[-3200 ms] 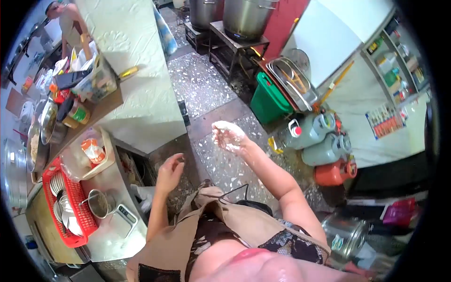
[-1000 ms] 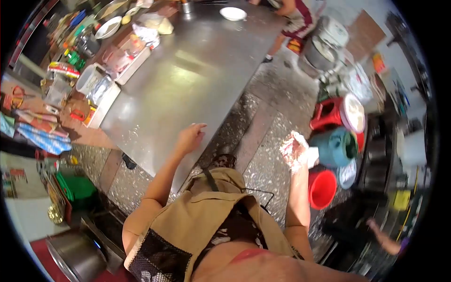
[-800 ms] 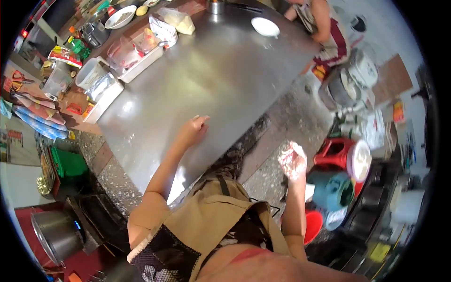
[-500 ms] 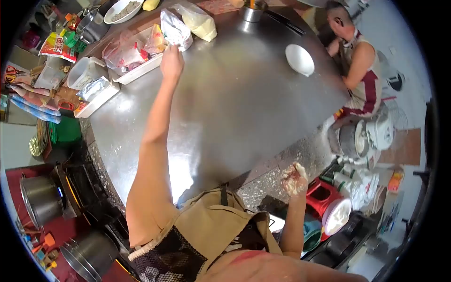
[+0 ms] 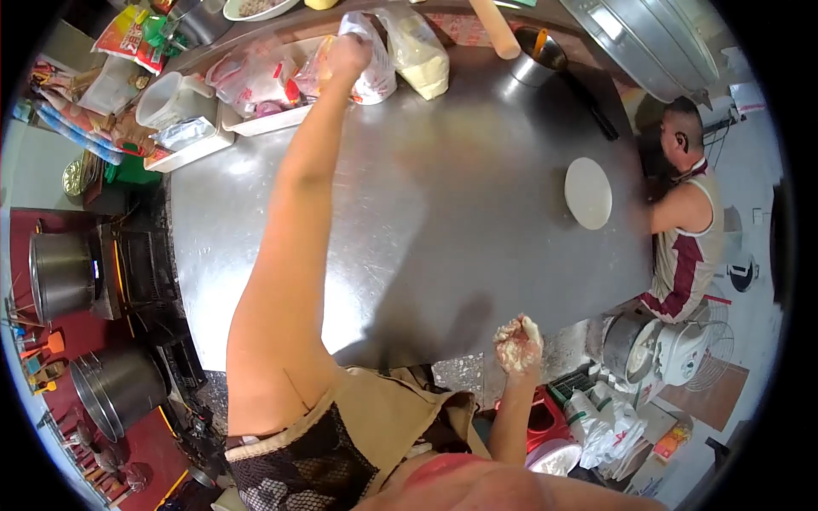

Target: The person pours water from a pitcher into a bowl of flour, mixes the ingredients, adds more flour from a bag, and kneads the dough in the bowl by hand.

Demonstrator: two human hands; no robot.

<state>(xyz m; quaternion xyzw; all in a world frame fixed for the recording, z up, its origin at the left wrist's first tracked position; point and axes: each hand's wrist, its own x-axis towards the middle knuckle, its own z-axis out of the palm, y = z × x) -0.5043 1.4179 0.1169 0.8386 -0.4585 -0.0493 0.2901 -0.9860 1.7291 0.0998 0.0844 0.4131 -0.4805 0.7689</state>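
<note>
My left arm is stretched far across the steel table [image 5: 409,204]. At its end my left hand [image 5: 349,58] is closed on the upper part of a white plastic bag [image 5: 375,81]; its fingertips are partly hidden. Beside that bag stands a clear bag of pale yellow powder [image 5: 422,68]. On the other side, plastic-wrapped packets [image 5: 256,81] lie in a white tray [image 5: 268,125]. My right hand [image 5: 518,347], coated with sticky dough or wet flour, is held near the table's front edge, palm up. Its fingers curl loosely, with no object visible in them.
A white bowl [image 5: 588,194] sits on the table's right side, near a co-worker [image 5: 686,204]. A metal pot [image 5: 538,66], dark tongs or sticks [image 5: 592,106] and a rolling pin [image 5: 496,30] lie along the far side. Large steel pots [image 5: 119,387] stand at left.
My left hand has moved from the near side of the white bag up onto it. The view has turned and shifted, so the table and bowl appear lower. My right hand stays near the edge.
</note>
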